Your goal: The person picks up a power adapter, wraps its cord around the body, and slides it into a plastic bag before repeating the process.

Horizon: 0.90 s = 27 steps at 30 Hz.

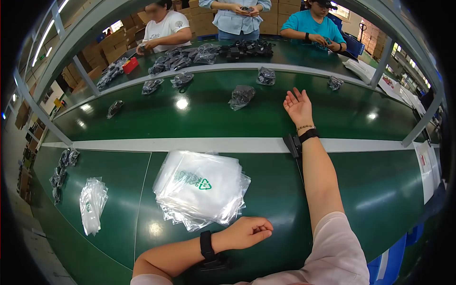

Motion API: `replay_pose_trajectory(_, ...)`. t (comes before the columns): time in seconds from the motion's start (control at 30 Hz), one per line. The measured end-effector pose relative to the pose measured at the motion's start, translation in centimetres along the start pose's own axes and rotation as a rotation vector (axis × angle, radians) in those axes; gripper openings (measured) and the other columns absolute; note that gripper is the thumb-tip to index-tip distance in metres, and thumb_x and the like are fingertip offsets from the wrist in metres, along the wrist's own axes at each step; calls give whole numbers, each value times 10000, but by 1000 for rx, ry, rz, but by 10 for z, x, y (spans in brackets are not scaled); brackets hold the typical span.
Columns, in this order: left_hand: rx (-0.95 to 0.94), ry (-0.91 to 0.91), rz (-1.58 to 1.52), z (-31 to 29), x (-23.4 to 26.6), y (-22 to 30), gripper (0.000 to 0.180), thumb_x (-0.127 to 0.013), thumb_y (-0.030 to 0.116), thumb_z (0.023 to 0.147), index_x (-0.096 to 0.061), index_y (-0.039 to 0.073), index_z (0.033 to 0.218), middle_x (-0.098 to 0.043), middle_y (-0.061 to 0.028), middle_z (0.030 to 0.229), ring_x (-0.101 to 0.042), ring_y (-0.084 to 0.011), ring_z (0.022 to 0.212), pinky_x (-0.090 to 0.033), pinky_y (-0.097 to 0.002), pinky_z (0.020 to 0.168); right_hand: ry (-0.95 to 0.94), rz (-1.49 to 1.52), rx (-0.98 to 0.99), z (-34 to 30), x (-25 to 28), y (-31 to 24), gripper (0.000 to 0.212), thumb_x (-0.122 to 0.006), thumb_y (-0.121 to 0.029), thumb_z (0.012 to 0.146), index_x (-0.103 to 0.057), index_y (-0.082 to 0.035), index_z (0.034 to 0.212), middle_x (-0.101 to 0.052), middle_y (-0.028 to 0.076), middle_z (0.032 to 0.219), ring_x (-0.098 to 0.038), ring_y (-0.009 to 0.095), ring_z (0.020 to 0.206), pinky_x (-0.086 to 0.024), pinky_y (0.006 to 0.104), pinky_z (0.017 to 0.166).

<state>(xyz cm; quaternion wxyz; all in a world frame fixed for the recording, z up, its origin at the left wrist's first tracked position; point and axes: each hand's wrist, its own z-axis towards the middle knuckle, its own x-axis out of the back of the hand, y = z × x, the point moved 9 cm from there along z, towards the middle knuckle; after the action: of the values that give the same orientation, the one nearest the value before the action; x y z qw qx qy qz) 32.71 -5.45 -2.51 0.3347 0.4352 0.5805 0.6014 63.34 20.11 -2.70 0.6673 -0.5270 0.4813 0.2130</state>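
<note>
My right hand reaches out over the green conveyor belt, palm turned up and fingers apart, with nothing in it. Closest to it are a bagged dark item and a larger bagged dark item, both apart from my fingers. On the near table, my left hand rests with its fingers curled in and no object showing in them. Just beyond it lies a fanned stack of clear plastic bags with green printing. My left hand is by the stack's near right corner.
A pale rail divides table and belt. Narrow clear bags and wrapped dark items lie at the left. More bagged items ride the belt. Three people work across it behind piled black adapters. Grey frame posts stand either side.
</note>
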Motion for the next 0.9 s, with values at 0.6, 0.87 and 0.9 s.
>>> replay_pose_trajectory(0.6,-186,48,28,-11,15,8,102,-593,128,779,-584,31,807,-605,-80,705,-597,-184,649,-466,-296,584,-364,19,-167,57,37,-13,322,-480,-193,893,-520,31,1120,-550,207,1118,-525,278,1002,-404,404,903)
replay_pose_trajectory(0.87,-98,-27,67,-2,7,5,124,-586,125,831,-577,28,909,-588,-70,771,-576,-149,649,-461,-258,588,-156,15,-75,24,-3,16,300,-508,-287,885,-528,-45,1062,-574,166,1002,-542,257,876,-439,383,813)
replay_pose_trajectory(0.9,-78,-36,61,1,3,6,129,-588,127,832,-580,28,916,-586,-68,776,-572,-142,647,-460,-254,586,-141,7,-40,20,-3,6,300,-508,-287,885,-528,-45,1062,-574,166,1002,-542,257,876,-439,383,813)
